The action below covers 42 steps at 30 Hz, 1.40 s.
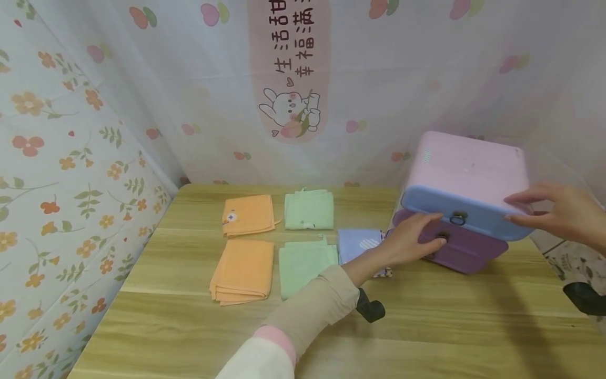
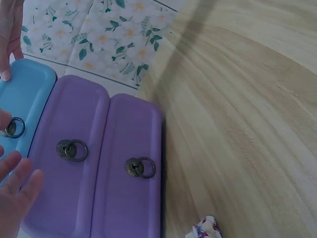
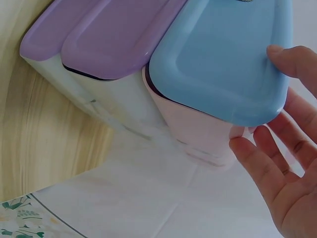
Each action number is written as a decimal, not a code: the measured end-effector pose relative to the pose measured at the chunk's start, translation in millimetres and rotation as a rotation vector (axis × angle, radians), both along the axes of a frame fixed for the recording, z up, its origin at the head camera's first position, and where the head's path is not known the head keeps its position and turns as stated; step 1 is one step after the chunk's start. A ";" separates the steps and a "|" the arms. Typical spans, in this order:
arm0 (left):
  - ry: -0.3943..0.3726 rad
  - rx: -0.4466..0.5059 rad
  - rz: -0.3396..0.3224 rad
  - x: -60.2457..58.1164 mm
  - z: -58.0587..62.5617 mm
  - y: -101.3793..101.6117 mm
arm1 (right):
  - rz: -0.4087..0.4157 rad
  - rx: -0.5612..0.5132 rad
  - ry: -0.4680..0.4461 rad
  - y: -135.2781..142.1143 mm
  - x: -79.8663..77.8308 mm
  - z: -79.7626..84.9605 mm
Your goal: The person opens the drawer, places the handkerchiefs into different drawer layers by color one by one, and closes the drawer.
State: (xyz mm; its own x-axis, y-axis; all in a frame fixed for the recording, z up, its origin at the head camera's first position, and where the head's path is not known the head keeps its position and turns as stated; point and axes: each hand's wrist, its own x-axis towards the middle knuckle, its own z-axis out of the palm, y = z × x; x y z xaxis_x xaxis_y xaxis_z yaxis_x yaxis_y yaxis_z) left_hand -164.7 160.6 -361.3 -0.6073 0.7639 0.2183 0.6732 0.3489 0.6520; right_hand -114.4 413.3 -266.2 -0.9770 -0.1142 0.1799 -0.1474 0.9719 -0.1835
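A small drawer unit stands at the right, its pink top box [image 1: 473, 163] fronted by a blue drawer [image 1: 492, 223] and set over two purple drawers [image 2: 133, 119]. My right hand [image 1: 561, 210] holds the top box at its right corner, with the thumb [image 3: 285, 57] on the blue front and the other fingers behind it along the pink side. My left hand [image 1: 402, 241] reaches to the front, fingers loosely spread and fingertips close to the blue drawer's lower edge and ring handle [image 2: 16, 128]. Each purple front carries a metal ring handle [image 2: 74, 149].
Left of the unit lie folded cloths: two orange [image 1: 243, 271], two green [image 1: 310, 210] and a blue one [image 1: 355, 245] partly behind my left forearm. The wooden table [image 1: 156, 326] meets a printed curtain [image 1: 213, 131] at the back.
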 end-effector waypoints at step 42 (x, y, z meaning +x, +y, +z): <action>-0.409 0.273 0.213 2.6 8.1 37.7 | -0.018 -0.072 0.019 -0.1 0.1 -9.6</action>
State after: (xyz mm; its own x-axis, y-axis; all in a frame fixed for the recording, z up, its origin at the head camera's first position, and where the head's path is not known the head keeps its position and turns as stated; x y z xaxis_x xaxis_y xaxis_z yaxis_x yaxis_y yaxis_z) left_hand -162.1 198.3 -353.2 -0.8199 0.5628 0.1048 0.2776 0.2308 0.9325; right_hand -114.4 413.2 -275.7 -0.9751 -0.0824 0.2058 -0.1339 0.9588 -0.2507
